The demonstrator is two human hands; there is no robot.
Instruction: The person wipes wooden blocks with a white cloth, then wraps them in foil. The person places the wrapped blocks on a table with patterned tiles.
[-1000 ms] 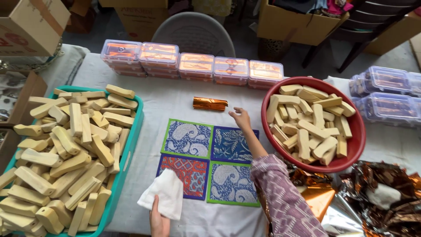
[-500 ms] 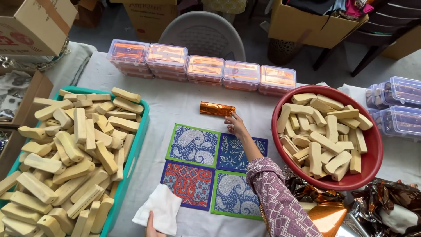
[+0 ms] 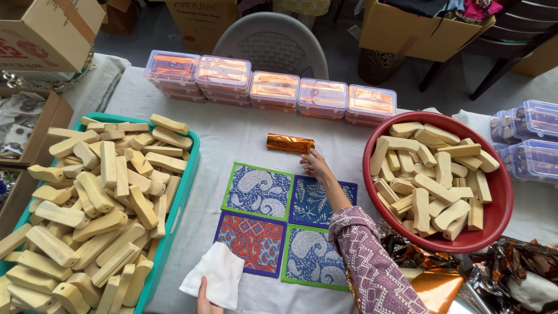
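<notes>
The foil-wrapped roll (image 3: 289,143) is lying at eleven o'clock of the right hand (image 3: 317,163), touched by its loosely open fingers. A white cloth (image 3: 214,274) is gripped by the left hand (image 3: 204,300).

Along the far edge of the table (image 3: 232,131) runs a row of five clear plastic boxes (image 3: 273,90) with orange-foil contents — more of the same clear boxes (image 3: 526,139) sit stacked at its right edge. A small roll wrapped in orange foil (image 3: 289,143) lies just in front of the row. Brown cardboard cartons stand off the table — one (image 3: 49,29) past its far left corner, another (image 3: 421,23) beyond the far edge on the right.
</notes>
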